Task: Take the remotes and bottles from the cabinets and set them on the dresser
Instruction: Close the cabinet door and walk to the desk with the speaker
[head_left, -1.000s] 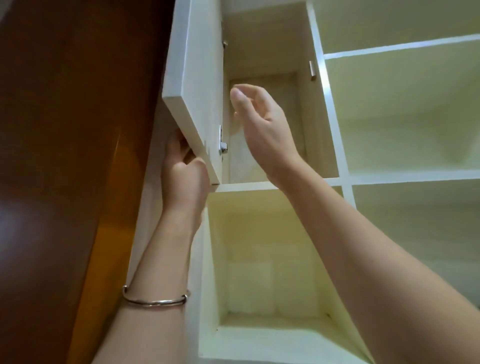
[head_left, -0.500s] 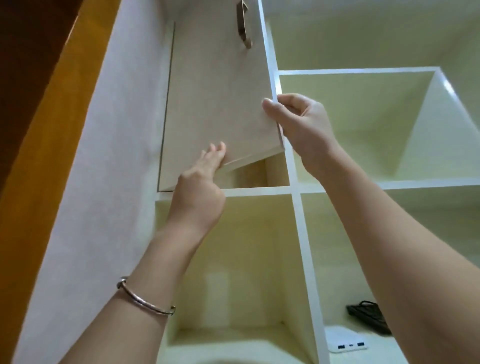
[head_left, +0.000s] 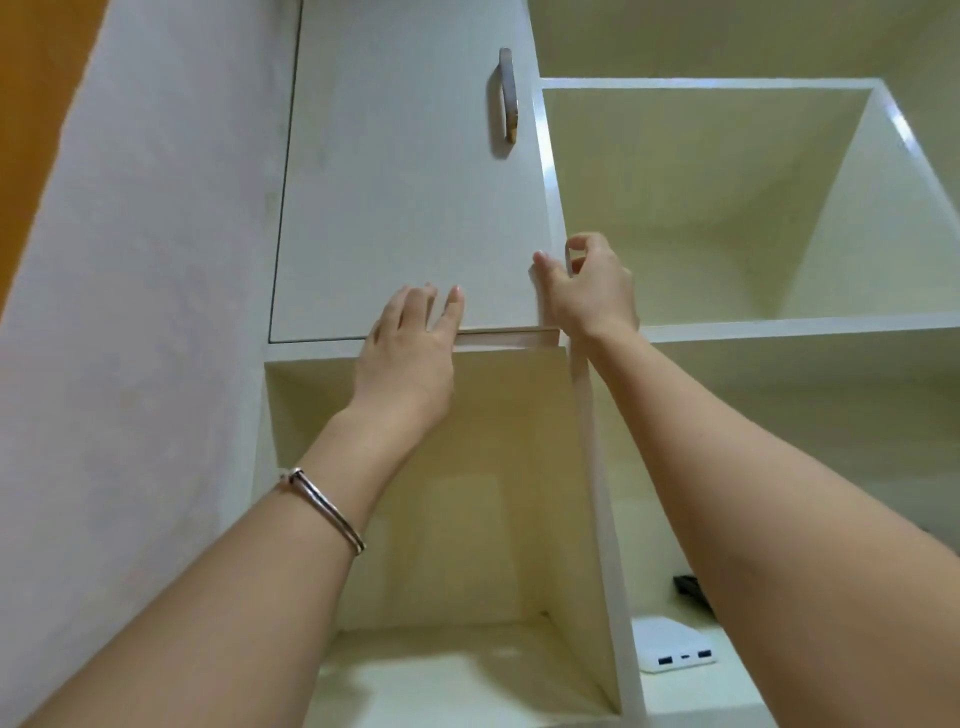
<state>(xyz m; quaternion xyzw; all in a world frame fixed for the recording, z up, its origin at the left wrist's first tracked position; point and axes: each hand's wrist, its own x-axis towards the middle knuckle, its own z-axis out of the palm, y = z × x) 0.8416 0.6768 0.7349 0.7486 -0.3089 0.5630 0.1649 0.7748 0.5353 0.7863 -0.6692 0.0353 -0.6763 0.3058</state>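
Note:
A white cabinet door (head_left: 410, 197) with a metal handle (head_left: 508, 96) stands almost flush with the shelf unit high above me. My left hand (head_left: 410, 358) presses flat against the door's bottom edge, fingers spread. My right hand (head_left: 592, 291) pinches the door's lower right corner between thumb and fingers. No remote or bottle shows in this view. The open compartment (head_left: 467, 519) under the door holds nothing that I can see.
A white power bank (head_left: 672, 652) and a black object (head_left: 691, 590) lie in the lower right compartment, partly behind my right forearm. Open cubbies (head_left: 701, 197) fill the right side. A pale wall (head_left: 140, 291) runs along the left.
The door has swung from wide open to nearly shut. My left hand moved from its underside to its front bottom edge, and my right hand came out of the cabinet to the corner.

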